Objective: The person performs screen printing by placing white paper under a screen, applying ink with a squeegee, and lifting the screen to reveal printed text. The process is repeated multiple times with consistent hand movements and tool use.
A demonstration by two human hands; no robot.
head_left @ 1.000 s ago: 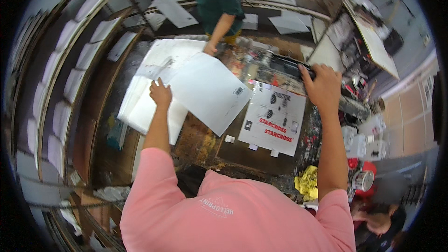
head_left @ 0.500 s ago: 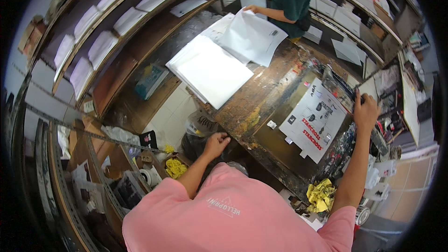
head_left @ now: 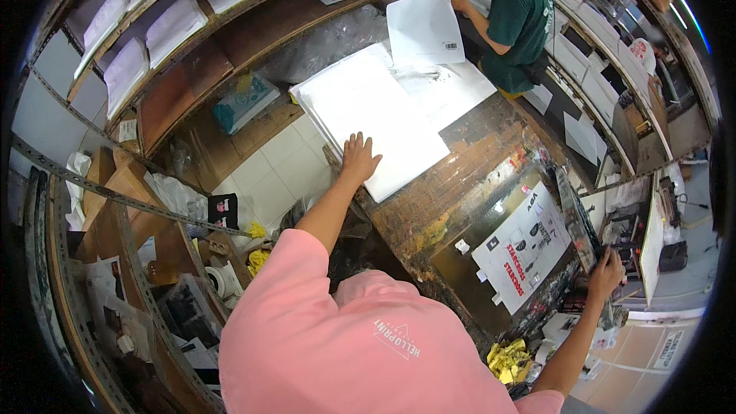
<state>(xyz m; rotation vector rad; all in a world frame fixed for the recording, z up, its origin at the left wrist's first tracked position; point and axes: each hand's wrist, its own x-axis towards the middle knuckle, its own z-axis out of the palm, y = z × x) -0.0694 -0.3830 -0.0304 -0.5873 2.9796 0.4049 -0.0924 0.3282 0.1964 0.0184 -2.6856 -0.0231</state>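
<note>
The stack of white sheets (head_left: 376, 115) lies on the desk (head_left: 410, 211), at upper centre of the frame. Your left hand (head_left: 359, 159) rests on its near edge, fingers spread. Your right hand (head_left: 606, 274), lower right, is at the end of a dark bar (head_left: 573, 215); whether it grips cannot be told. Right of centre, a printed sheet (head_left: 529, 239) carries bold red lettering, black lettering and dark sole shapes. At upper right, a co-worker (head_left: 521, 4) in green holds a white sheet (head_left: 424, 27) with a small black printed block. Your pink shirt (head_left: 345, 356) bears white lettering around a triangle.
</note>
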